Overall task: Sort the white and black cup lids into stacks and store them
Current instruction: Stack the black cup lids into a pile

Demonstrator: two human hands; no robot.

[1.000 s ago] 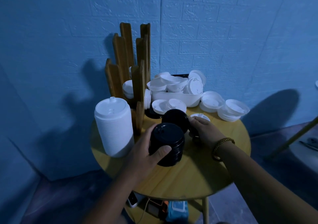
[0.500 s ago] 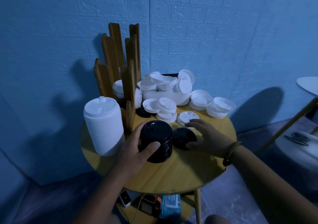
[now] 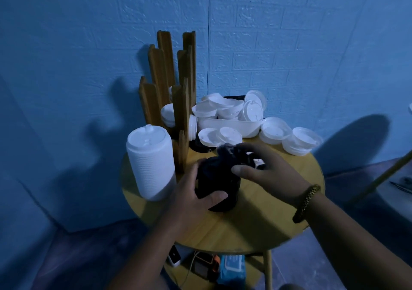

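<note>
Black lid stack in left hand

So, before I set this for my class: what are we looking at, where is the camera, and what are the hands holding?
No machine here: a person works bare-handed, and the picture comes from a camera worn on their head, looking down. On the round wooden table stand a tall white lid stack, a wooden rack and a white tub heaped with loose white lids. The left hand grips the black lid stack; the right hand holds a blurred black lid just above it.
</note>
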